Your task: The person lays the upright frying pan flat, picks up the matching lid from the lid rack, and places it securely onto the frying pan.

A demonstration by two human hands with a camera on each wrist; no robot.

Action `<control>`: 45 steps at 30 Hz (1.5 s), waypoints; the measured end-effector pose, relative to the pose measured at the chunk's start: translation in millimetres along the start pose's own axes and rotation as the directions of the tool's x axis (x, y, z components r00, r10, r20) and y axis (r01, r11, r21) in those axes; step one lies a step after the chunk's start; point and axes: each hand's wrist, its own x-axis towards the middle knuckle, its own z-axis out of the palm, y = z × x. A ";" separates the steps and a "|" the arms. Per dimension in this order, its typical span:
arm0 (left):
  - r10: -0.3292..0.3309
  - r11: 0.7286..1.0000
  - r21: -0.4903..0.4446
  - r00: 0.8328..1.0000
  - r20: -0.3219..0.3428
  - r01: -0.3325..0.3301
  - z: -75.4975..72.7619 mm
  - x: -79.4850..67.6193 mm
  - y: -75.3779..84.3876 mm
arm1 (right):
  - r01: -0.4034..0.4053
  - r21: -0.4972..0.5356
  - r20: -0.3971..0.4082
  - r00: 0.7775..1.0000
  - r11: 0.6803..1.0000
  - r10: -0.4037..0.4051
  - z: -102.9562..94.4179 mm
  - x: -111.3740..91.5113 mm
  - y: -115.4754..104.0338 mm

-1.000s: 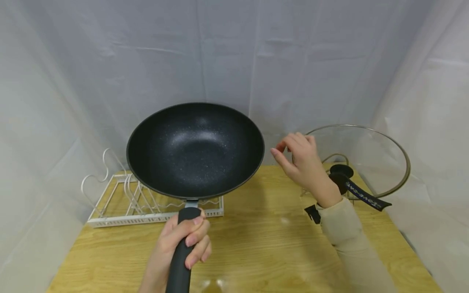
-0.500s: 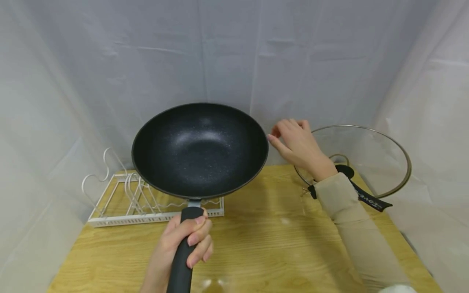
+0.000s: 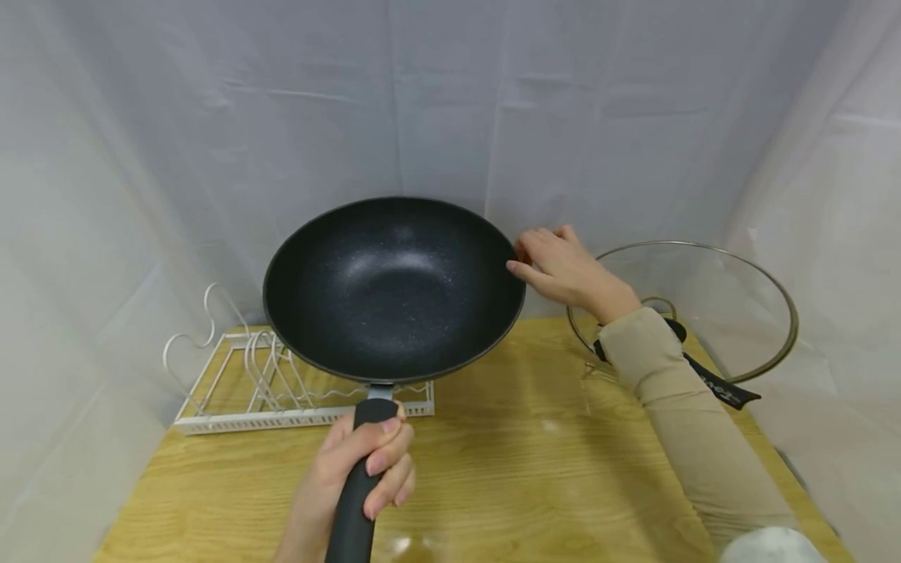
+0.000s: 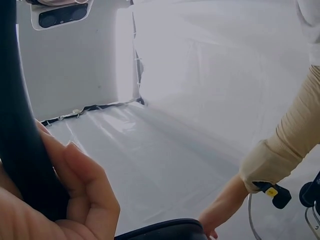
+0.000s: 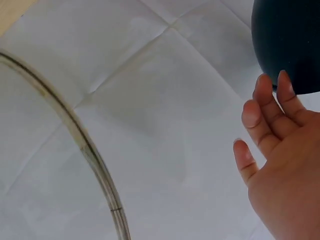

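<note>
My left hand grips the black handle of a deep frying pan, held tilted so its dark, speckled inside faces the head camera. My right hand is at the pan's right rim, its thumb overlapping the inner side. In the right wrist view, the loosely bent fingers of that hand reach the pan's outer side, with the fingertips at the edge. Behind the right forearm, a clear glass lid with a metal rim stands upright.
A white wire rack sits on the left of the wooden table, partly behind the pan. Near the lid are a black knob and a black strip with white lettering. Pale sheeting hangs at the back and sides.
My right hand has moved up and left, from beside the pan to its right rim. The pan, still gripped by my left hand, has shifted slightly right in view.
</note>
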 end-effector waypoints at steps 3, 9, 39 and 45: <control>-0.008 1.000 -0.002 1.000 -0.013 0.008 0.7 -0.5 -0.2 | 0.008 0.039 0.032 0.999 0.999 -0.009 -0.3 1.4 -0.7; -0.007 1.000 0.014 1.000 -0.024 0.007 1.9 -1.3 -0.9 | 0.001 0.067 0.055 0.998 0.998 -0.005 -0.6 2.5 -1.8; -0.120 0.987 0.099 0.992 -0.045 0.124 6.3 -3.0 14.8 | -0.045 0.142 0.053 0.998 0.989 0.038 -12.7 -14.4 -3.0; -0.165 0.985 0.056 0.986 0.013 0.165 1.2 -4.5 21.1 | -0.078 0.176 0.054 0.996 0.981 0.070 -13.0 -31.0 -6.6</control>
